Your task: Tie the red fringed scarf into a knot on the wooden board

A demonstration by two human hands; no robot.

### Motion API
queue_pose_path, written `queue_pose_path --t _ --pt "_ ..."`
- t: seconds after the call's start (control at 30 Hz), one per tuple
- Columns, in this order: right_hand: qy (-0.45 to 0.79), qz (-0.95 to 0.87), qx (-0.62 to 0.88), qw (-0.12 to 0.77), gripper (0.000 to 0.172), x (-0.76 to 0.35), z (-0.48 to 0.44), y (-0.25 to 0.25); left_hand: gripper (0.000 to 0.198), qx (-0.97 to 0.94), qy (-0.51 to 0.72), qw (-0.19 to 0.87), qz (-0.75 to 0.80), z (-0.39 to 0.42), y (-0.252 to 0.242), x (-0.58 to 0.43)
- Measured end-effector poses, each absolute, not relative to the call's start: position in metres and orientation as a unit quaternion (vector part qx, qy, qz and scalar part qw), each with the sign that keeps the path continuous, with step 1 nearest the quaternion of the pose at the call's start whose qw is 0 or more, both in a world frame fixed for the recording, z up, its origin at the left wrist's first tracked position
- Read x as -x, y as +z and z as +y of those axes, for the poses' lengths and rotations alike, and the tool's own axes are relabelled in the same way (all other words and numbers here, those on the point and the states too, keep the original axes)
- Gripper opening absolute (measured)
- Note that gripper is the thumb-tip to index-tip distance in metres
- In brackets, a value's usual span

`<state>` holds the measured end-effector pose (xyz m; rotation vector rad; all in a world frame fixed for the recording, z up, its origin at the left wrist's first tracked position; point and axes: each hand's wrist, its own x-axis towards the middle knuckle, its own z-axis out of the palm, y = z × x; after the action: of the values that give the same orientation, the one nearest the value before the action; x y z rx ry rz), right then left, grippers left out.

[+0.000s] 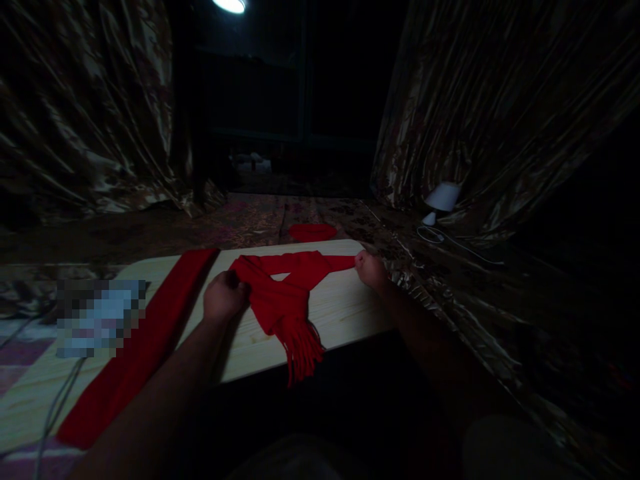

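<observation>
A red scarf [283,297] with a fringed end lies partly folded over the light wooden table [345,313]. Its fringe [301,347] hangs toward the near edge. My left hand [223,298] is closed on the scarf's left side. At the far right, my right hand [371,269] pinches a narrow, stretched part of the same scarf. Between the two hands the cloth forms a loop with a small gap showing the table. Left of my left arm lies a long, flat red strip of cloth [150,340], running diagonally across the table and partly hidden by my forearm.
A blurred-out flat object [100,319] with a cable lies on the table's left. Another red cloth piece [313,232] is beyond the far edge. A small white lamp [444,197] with its cord stands on the floor at right, near patterned curtains [465,120].
</observation>
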<state>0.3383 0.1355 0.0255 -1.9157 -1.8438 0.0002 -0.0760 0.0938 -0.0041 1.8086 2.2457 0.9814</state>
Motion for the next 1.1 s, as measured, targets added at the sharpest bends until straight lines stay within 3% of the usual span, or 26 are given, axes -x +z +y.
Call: queue_pose_path --t 0.37,1.1 --pt "-0.092 -0.731 0.672 0.081 0.03 -0.331 0.134 0.026 0.056 -0.594 0.307 0.047 0.742 0.094 -0.004 0.076" --pt "-0.112 -0.703 0.697 0.081 0.033 -0.313 0.117 0.026 0.05 -0.597 0.31 0.051 0.738 0.092 0.0 0.075"
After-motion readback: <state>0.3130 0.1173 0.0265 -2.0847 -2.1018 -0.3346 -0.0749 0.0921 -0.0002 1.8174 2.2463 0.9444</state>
